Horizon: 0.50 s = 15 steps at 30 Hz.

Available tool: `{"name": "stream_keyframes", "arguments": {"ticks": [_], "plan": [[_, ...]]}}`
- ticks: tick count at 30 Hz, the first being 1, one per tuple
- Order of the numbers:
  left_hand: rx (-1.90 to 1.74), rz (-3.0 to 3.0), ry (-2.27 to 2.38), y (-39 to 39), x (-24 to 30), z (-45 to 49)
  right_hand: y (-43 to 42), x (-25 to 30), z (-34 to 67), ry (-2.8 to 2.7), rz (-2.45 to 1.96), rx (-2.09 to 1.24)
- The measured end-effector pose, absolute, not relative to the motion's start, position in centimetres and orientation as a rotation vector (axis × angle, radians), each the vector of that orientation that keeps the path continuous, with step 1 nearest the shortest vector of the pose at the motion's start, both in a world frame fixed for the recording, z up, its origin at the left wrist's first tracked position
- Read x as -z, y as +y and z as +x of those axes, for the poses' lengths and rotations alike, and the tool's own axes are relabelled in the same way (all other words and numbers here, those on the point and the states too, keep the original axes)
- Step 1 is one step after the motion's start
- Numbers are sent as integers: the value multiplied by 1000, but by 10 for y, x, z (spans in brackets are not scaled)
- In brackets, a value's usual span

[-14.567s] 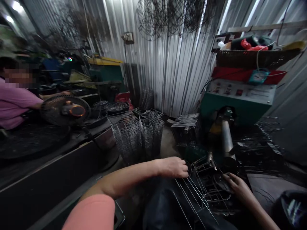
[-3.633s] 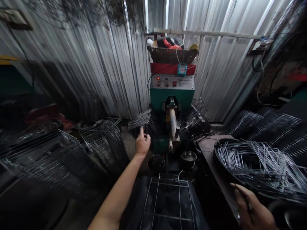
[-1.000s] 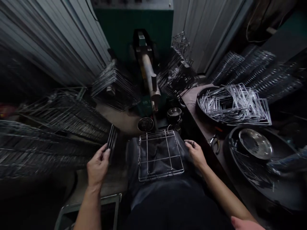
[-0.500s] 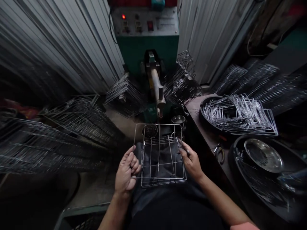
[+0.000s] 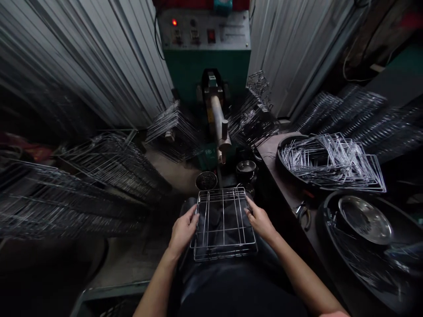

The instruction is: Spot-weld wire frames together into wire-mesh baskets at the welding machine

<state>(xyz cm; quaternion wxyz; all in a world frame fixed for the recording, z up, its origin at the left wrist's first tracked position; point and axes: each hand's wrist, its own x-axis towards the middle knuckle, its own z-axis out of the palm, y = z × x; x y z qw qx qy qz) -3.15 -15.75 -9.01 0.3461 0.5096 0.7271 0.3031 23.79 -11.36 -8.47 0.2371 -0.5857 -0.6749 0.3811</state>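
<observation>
A rectangular wire rack (image 5: pixel 223 229) with a few crossing bars lies level over my lap, made up of at least two wire frames one on the other. My left hand (image 5: pixel 183 228) pinches its left side, thumb on top. On the opposite side, my right hand (image 5: pixel 261 220) has its fingers closed around the edge wire. Just beyond the rack's far edge stands the spot welder's electrode arm (image 5: pixel 217 116), apart from the wires. Dark cloth on my legs shows through the gaps between the bars.
The green machine (image 5: pixel 208 61) has a lit red lamp. Stacked wire frames (image 5: pixel 115 163) crowd the left. On the right bench are a tub of wire frames (image 5: pixel 330 160), pliers (image 5: pixel 303 215) and a metal bowl (image 5: pixel 365 219). Small bowls (image 5: pixel 206 180) sit beneath the electrode arm.
The upper wire frame, earlier raised and tilted, has come down flat onto the lower one. My left hand has shifted from a curled grip to a pinch at the rack's side.
</observation>
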Motion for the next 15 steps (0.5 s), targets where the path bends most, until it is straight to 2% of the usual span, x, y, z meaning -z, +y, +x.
{"name": "stream_keyframes", "arguments": {"ticks": [4,10,15], "plan": [[-694,1488,1963,-166,88,-27,-113,84,243,-1984,-1687,-960],[-895,1398,1840,-168,98,-29,-112,77,248,-2144,-1796,-872],[-921,1430,1808,-172,107,-29,-111,84,255,-2019,-1676,-1013]]}}
